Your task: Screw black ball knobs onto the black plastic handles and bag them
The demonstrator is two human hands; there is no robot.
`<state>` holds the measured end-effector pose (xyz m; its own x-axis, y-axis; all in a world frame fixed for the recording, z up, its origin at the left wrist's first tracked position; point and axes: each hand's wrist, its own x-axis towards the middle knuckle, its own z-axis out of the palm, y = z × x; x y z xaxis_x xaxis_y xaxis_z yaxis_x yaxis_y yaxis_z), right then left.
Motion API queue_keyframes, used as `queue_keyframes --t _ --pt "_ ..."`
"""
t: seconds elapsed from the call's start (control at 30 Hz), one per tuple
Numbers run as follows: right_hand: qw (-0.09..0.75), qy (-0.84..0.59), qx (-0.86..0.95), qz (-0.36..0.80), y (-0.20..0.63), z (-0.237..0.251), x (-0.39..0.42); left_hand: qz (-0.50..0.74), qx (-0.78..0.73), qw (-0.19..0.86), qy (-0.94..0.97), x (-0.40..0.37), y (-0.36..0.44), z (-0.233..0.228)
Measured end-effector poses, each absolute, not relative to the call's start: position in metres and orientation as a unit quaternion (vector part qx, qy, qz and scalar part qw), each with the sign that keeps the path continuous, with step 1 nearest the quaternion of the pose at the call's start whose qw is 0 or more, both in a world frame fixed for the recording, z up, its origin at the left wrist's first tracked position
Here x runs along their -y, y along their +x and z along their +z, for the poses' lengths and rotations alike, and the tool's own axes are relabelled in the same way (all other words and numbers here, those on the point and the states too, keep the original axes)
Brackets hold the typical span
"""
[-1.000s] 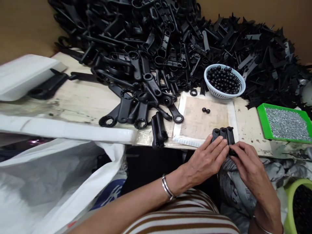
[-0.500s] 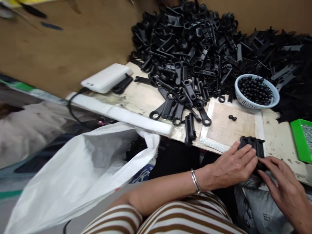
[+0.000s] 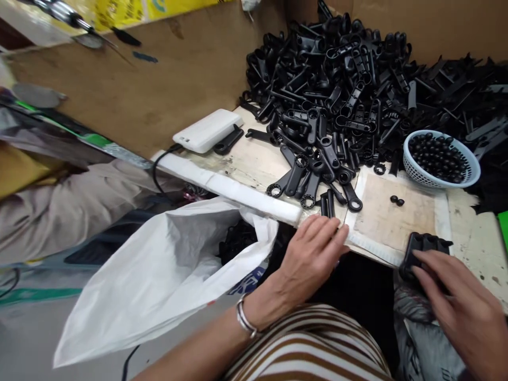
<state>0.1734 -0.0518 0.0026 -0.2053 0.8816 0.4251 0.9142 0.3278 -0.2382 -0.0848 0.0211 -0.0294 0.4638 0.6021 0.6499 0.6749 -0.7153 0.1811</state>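
My left hand (image 3: pixel 311 256) is at the table's front edge, fingers together and curled over the lower end of a pair of narrow black plastic arms (image 3: pixel 327 203). Its fingertips are partly hidden, but the hand appears closed on them. On the right, thumb and fingers of my right hand (image 3: pixel 462 299) pinch the near end of several black plastic arms (image 3: pixel 431 243) lying side by side at the edge. Two small black balls (image 3: pixel 397 200) lie on a tan board (image 3: pixel 391 222) between the hands.
A big heap of black plastic arms (image 3: pixel 317 79) fills the back. Beside it stands a light blue basket (image 3: pixel 472 177) of black balls. At left are a white box-shaped device (image 3: pixel 206 131) with a cable, a white foam strip (image 3: pixel 230 185), an open white sack (image 3: pixel 151 286) and a person's sleeve (image 3: pixel 79 201).
My left hand has left the row of arms at right and moved left to the pair at the edge. My right hand stays on the row. The view has shifted left.
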Motion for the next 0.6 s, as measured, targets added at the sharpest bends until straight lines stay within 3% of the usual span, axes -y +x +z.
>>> queue_keyframes --t 0.07,0.2,0.3,0.6 --pt "0.239 -0.561 0.792 -0.040 0.134 0.005 0.027 -0.336 0.404 0.058 -0.849 -0.023 -0.094 -0.035" --pt "0.097 -0.613 0.780 -0.079 0.078 -0.002 -0.022 -0.316 0.416 0.052 -0.851 -0.023 -0.095 -0.042" --pt "0.043 -0.647 0.756 -0.091 0.062 -0.007 -0.042 -0.302 0.426 0.051 -0.852 -0.023 -0.092 -0.041" --pt "0.098 -0.629 0.760 -0.132 0.083 0.011 0.007 -0.307 0.425 0.061 -0.849 -0.032 -0.091 -0.036"
